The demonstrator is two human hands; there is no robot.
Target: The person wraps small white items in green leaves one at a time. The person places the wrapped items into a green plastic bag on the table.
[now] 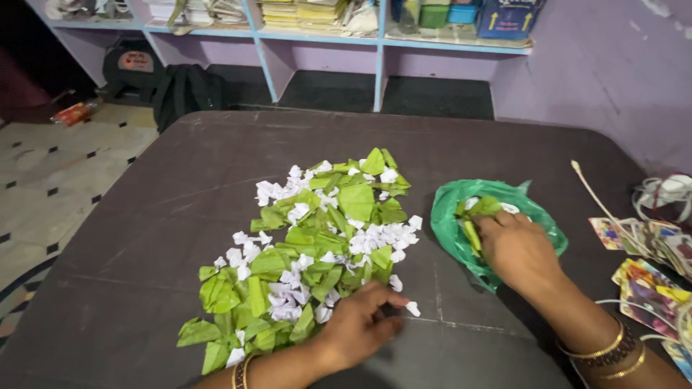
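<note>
Seen from the head camera, looking down on a dark desk (180, 216) with rounded corners and a few pale scratches.

Spread across the middle: a pile of green leaves (317, 245) mixed with small white flowers (375, 238), running from the near left edge up toward the far centre. Just right of the pile, apart from it by a strip of bare desk: a green plastic bag (450, 223), open at the top, holding a few more leaves and white flowers.

Left hand (360, 324) low at the near edge of the pile, palm down, fingertips resting on the desk among the nearest leaves, thumb and forefinger drawn close together beside one loose white flower (412, 308); whether the grip actually pinches a flower cannot be told, since the fingertips hide the spot. Bangles at that wrist.

Right hand (515, 248) over the open mouth of the bag, fingers curled down inside and touching the leaves there; grip partly hidden by the back of the hand, so pressed together or spread cannot be told. Gold and dark bangles (605, 353) on that wrist.

At the far right edge of the desk: a fan of colourful printed cards (649, 281), white cord (595, 194) and a coil of white cable (663, 191).

Beyond the desk: pale purple shelves (324, 36) with stacked papers and boxes, a black backpack (184, 90) on the floor, and patterned floor tiles (65, 173) at left.
</note>
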